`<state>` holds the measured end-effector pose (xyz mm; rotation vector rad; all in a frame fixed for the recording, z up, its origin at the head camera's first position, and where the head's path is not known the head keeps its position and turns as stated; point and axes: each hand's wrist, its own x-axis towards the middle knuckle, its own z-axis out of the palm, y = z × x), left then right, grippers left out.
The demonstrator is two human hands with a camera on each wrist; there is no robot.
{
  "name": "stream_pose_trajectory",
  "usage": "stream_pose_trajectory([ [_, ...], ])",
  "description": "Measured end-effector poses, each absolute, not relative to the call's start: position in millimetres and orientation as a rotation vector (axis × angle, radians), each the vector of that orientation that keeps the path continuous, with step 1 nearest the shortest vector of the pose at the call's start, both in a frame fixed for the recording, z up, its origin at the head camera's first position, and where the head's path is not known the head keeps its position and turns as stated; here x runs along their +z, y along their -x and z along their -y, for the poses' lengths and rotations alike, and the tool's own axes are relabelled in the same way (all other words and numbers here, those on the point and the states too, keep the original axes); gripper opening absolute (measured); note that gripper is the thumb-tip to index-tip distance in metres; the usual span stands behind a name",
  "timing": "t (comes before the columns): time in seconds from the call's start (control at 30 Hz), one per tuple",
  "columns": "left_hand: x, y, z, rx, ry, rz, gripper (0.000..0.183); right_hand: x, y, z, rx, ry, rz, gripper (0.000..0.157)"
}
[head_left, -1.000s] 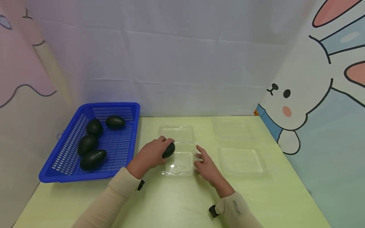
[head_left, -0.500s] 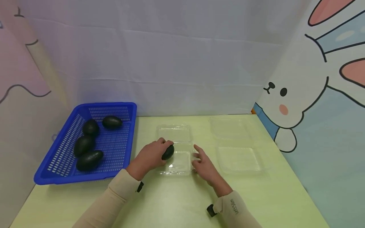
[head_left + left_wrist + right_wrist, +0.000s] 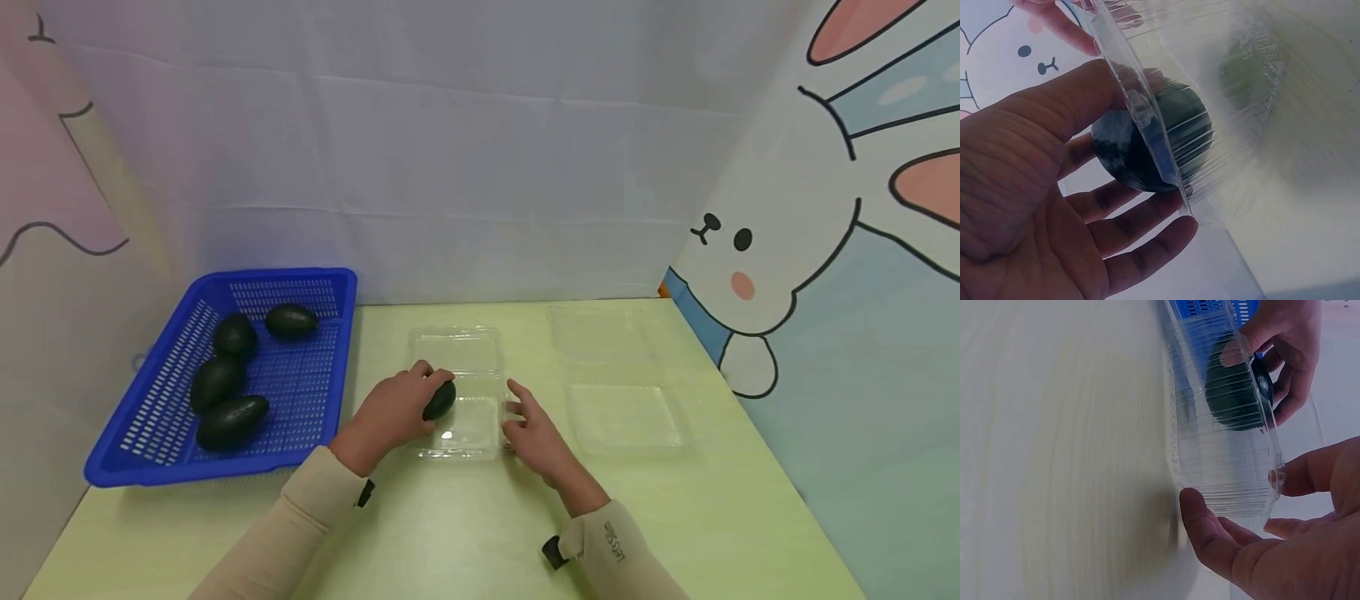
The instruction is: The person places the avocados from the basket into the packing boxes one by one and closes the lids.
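My left hand (image 3: pixel 393 408) grips a dark green avocado (image 3: pixel 439 401) at the left side of an open clear plastic box (image 3: pixel 472 417). Seen from the left wrist, the thumb lies over the avocado (image 3: pixel 1147 140) and the fingers pass beneath it. Part of the avocado shows through the ribbed clear wall, within the box. The right hand (image 3: pixel 542 437) is at the box's right side, fingers spread and loosely bent. In the right wrist view, its fingertips touch the rim and side wall of the box (image 3: pixel 1229 462).
A blue basket (image 3: pixel 311 462) at the left holds several more avocados (image 3: pixel 232 422). The box's lid (image 3: pixel 455 348) lies folded back behind it. Another open clear box (image 3: pixel 630 417) stands to the right. A white cloth wall (image 3: pixel 450 167) borders the table's back edge.
The head view has turned slightly to the right, so the scene slips left. Both hands, the avocado and the box keep almost the same places.
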<state>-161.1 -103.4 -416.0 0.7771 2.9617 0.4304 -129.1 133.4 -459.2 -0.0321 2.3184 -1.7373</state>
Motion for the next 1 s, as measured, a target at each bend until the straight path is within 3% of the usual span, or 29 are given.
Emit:
stream_pose_trajectory([
  [0.37, -419.8, 162.7, 107.4, 0.426, -0.793, -3.003, 0.059, -457.3, 129.0, -133.7, -1.743, 0.045, -2.314, 0.067],
  [1.0, -414.9, 159.9, 110.4, 0.416, -0.804, -3.002, 0.061, -460.4, 128.9, -134.0, -1.735, 0.054, -2.319, 0.067],
])
